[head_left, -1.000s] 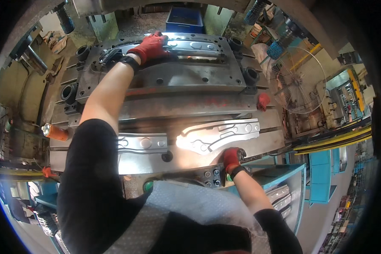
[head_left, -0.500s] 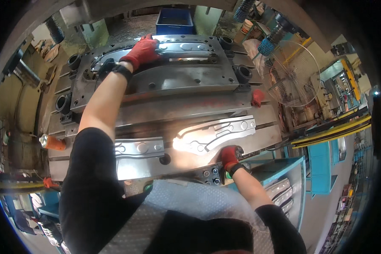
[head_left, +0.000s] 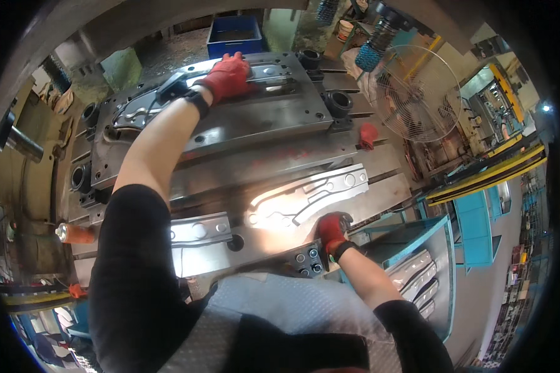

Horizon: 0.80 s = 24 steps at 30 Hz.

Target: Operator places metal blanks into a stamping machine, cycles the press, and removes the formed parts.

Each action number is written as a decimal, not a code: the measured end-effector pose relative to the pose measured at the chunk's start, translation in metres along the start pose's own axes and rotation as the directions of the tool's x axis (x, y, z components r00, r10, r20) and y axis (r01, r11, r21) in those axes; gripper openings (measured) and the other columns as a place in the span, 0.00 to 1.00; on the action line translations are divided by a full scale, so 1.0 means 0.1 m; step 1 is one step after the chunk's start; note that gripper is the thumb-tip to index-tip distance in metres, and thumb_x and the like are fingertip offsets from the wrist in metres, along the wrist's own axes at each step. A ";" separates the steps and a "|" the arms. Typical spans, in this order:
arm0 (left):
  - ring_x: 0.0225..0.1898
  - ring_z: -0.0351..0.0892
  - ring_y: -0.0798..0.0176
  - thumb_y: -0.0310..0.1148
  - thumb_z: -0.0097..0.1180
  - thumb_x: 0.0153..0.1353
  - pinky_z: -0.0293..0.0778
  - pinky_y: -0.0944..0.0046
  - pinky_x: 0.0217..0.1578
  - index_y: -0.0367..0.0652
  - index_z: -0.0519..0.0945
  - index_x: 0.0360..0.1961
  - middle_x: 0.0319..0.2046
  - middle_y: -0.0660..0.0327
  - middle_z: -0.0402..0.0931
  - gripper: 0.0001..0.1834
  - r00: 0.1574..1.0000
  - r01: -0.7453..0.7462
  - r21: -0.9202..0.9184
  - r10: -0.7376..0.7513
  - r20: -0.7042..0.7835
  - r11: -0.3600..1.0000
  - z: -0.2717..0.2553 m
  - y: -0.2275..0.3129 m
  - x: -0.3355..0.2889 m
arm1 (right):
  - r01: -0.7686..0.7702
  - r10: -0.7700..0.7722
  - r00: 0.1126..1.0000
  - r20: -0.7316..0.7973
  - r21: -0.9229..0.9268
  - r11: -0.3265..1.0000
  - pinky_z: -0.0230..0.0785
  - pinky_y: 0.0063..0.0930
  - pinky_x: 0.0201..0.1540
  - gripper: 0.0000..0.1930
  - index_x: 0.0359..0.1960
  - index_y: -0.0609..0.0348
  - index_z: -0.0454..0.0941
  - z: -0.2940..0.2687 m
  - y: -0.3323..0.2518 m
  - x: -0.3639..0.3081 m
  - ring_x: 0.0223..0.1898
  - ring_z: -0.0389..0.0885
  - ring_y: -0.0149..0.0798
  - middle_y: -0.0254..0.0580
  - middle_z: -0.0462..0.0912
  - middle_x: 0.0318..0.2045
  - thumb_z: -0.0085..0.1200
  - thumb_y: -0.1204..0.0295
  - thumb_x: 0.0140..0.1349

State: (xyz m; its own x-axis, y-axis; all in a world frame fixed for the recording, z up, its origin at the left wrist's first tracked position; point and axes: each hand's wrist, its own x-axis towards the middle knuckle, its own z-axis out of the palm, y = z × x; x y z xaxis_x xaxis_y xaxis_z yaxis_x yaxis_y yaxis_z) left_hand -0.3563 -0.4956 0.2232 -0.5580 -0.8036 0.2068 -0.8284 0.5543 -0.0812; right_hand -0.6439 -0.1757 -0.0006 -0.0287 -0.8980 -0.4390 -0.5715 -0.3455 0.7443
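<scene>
My left hand point(head_left: 228, 76), in a red glove, lies over the long, shaped metal panel point(head_left: 269, 71) on the steel die block point(head_left: 255, 118). Its fingers are spread toward the far side, and part of the panel is hidden beneath hand and wrist. At the table's front edge my right hand point(head_left: 333, 230), also red-gloved, is curled closed beside a small control box point(head_left: 306, 261); what its fingers grip, if anything, is hidden. A pressed metal panel point(head_left: 311, 194) rests flat just beyond the right hand. Another panel point(head_left: 199, 230) lies left of it, partly behind my left sleeve.
Black ringed posts point(head_left: 338, 104) stand at the die's corners. A caged fan point(head_left: 417, 93) is at right, near a red object point(head_left: 368, 135). An orange can point(head_left: 74, 233) stands left. A blue bin point(head_left: 234, 36) sits behind; a teal rack point(head_left: 445, 273) holds several panels.
My left hand has slid rightward along the panel on the die. The whole view has turned slightly. My right hand keeps its place at the table edge.
</scene>
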 end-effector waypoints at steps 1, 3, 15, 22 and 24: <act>0.49 0.69 0.42 0.51 0.61 0.49 0.70 0.50 0.48 0.35 0.71 0.50 0.47 0.42 0.67 0.35 1.000 -0.011 0.000 0.011 0.000 1.000 -0.03 0.02 0.01 | -0.005 0.005 1.000 0.007 0.007 1.000 0.70 0.59 0.30 0.13 0.31 0.53 0.83 -0.01 -0.01 0.02 0.30 0.82 0.49 0.46 0.83 0.29 0.54 0.62 0.48; 0.48 0.69 0.42 0.50 0.61 0.50 0.70 0.50 0.47 0.35 0.70 0.51 0.47 0.43 0.67 0.35 0.999 0.004 -0.008 -0.004 0.046 1.000 -0.11 0.06 0.04 | -0.029 0.029 0.993 0.118 -0.004 1.000 0.70 0.58 0.29 0.12 0.30 0.53 0.83 0.01 -0.02 0.07 0.28 0.81 0.48 0.45 0.82 0.28 0.53 0.62 0.49; 0.56 0.64 0.41 0.57 0.60 0.48 0.65 0.52 0.55 0.35 0.71 0.53 0.55 0.42 0.63 0.40 0.991 0.134 -0.015 -0.134 0.014 0.991 0.05 0.25 0.20 | 0.097 -0.094 0.994 0.058 -0.054 0.994 0.69 0.58 0.28 0.13 0.32 0.55 0.81 -0.14 0.13 -0.09 0.26 0.80 0.48 0.44 0.81 0.26 0.50 0.62 0.51; 0.48 0.71 0.46 0.48 0.58 0.54 0.68 0.51 0.46 0.39 0.76 0.41 0.41 0.46 0.74 0.23 0.970 -0.028 -0.156 -0.011 -0.241 0.987 -0.10 0.27 0.11 | 0.123 -0.123 0.984 -0.133 -0.011 0.992 0.69 0.58 0.29 0.11 0.29 0.54 0.82 0.07 0.16 0.00 0.28 0.80 0.45 0.43 0.81 0.27 0.52 0.62 0.50; 0.49 0.69 0.44 0.49 0.61 0.50 0.65 0.49 0.50 0.41 0.75 0.44 0.42 0.48 0.73 0.26 0.886 -0.169 0.210 0.242 -0.395 0.963 -0.11 0.04 -0.29 | 0.342 -0.336 0.939 -0.077 0.078 0.936 0.68 0.57 0.28 0.12 0.29 0.53 0.82 0.04 0.16 -0.14 0.27 0.80 0.45 0.42 0.81 0.27 0.53 0.61 0.49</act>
State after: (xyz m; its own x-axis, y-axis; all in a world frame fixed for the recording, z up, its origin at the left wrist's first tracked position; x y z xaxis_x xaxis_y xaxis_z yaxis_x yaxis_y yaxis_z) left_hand -0.3424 -0.4676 0.2280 -0.6752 -0.4928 0.5488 -0.7138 0.6241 -0.3177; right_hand -0.6557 -0.1672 0.0151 0.2287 -0.7477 -0.6234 -0.6089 -0.6095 0.5077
